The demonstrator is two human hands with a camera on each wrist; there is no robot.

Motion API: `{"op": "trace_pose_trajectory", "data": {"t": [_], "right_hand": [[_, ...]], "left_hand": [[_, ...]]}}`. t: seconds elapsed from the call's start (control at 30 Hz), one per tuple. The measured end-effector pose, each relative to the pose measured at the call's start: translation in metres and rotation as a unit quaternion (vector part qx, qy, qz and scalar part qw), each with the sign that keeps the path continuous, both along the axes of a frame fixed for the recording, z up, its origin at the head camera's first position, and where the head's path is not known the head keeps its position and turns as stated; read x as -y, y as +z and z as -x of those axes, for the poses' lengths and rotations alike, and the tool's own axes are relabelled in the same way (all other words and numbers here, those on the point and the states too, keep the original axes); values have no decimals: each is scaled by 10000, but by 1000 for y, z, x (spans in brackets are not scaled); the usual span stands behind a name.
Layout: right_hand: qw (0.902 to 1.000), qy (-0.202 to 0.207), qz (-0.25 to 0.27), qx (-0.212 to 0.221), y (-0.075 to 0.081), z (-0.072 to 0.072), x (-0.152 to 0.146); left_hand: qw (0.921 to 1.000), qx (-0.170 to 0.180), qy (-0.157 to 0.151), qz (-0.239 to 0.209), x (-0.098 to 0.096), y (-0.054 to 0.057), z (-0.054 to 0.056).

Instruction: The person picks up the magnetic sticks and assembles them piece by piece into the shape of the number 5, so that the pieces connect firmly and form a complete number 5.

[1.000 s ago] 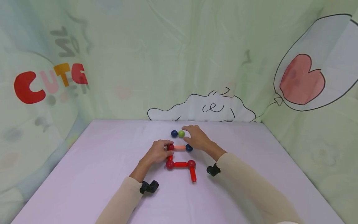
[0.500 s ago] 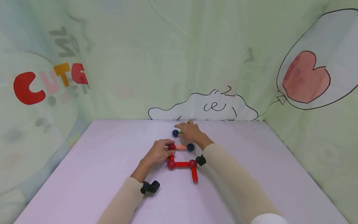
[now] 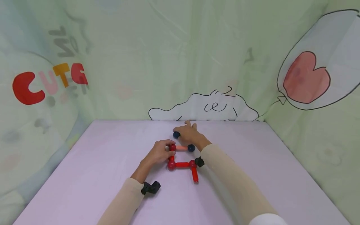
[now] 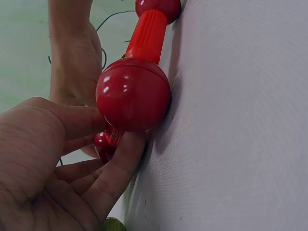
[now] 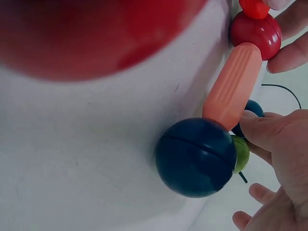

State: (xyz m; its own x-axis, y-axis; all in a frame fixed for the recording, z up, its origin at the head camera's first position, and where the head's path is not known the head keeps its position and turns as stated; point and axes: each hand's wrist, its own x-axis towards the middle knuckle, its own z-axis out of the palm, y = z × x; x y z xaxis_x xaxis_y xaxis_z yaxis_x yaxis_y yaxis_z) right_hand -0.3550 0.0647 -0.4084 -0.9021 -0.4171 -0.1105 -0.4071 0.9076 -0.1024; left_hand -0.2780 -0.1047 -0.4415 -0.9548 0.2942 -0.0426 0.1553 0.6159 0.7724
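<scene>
An open frame of red balls and rods lies on the table, with a salmon rod (image 3: 182, 148) ending in a dark blue ball (image 3: 191, 148). My left hand (image 3: 159, 153) grips its far left red ball (image 3: 172, 147), thumb and finger on either side. Behind the frame, my right hand (image 3: 189, 134) pinches a loose dark blue ball (image 3: 176, 135). Beside that one sits a light green ball (image 5: 242, 154), hidden under the hand in the head view. Toward me, the near right red ball (image 3: 192, 164) carries a red rod (image 3: 195, 175) whose other end is free.
The pale lilac table (image 3: 92, 187) runs back to a light green printed curtain (image 3: 135, 62). A black wrist camera (image 3: 151, 187) is strapped to the left arm, another (image 3: 199, 161) to the right, which hangs close by the near right red ball.
My right hand has moved left from beside the green ball, covering it and taking hold of the loose dark blue ball. The left hand stays on the red ball.
</scene>
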Motion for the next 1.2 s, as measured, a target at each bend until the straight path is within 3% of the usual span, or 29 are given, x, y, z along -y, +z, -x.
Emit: {"op": "trace_pose_trajectory", "data": {"t": [0.17,0.47,0.83,1.0,1.2], "right_hand": [[10000,28,4,44,-1,0,2],[9978,528,-85,-395,-1,-4,2],[9959,873,-169,-163,0,-7,3],[9952,946,204,-132,0,-9,2],[9940,680,831,-206,10,-15,-6]], "left_hand": [[10000,20,-29,-19,1,2,0],[10000,11,9,-36,1,1,1],[10000,41,70,-13,2,-2,1],[10000,-9,80,32,2,-2,0],[10000,-5,2,45,2,0,3]]}}
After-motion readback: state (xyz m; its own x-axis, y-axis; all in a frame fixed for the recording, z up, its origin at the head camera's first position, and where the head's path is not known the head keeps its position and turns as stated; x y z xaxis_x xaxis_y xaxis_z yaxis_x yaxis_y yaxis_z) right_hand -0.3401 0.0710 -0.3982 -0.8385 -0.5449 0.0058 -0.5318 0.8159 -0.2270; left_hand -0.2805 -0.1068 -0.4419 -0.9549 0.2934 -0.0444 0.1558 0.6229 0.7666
